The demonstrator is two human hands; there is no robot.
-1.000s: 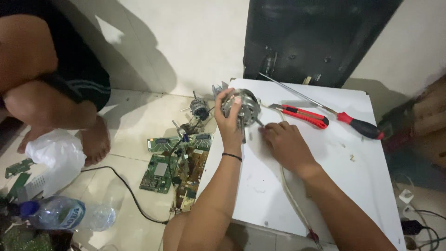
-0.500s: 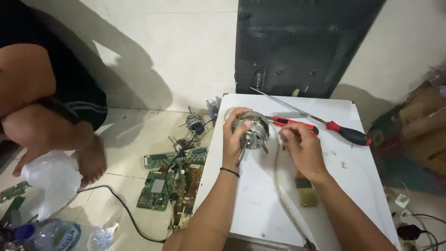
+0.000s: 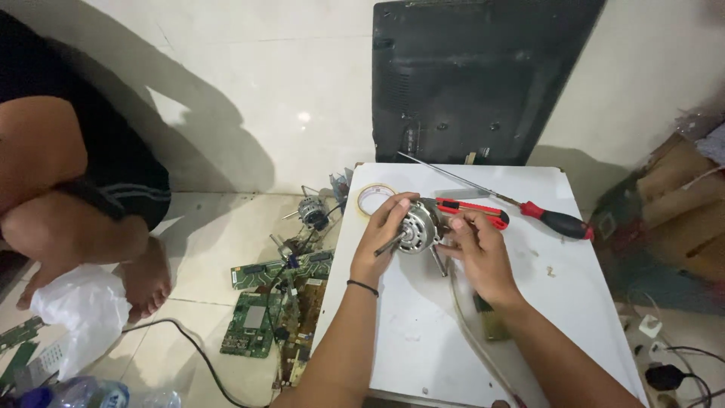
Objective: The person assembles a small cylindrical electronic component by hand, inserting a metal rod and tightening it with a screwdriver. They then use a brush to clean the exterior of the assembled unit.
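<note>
My left hand (image 3: 381, 240) gripped the small motor (image 3: 414, 229) steady above the white surface (image 3: 529, 302) while my right hand (image 3: 477, 253), apparently pinching its far side, needed slow, careful turns.

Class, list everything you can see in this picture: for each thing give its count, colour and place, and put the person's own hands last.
Small motor: one, silver-grey, held above the table.
Table: one, white, centre right.
Screwdriver: one, red and black handle, table's far side.
Utility knife: one, red, behind the motor.
Tape roll: one, pale, table's far left corner.
Circuit boards: several, green, floor left.
Dark panel: one, black, against wall.
Plastic bag: one, white, floor left.
Left hand: grips motor.
Right hand: fingers on motor.
</note>
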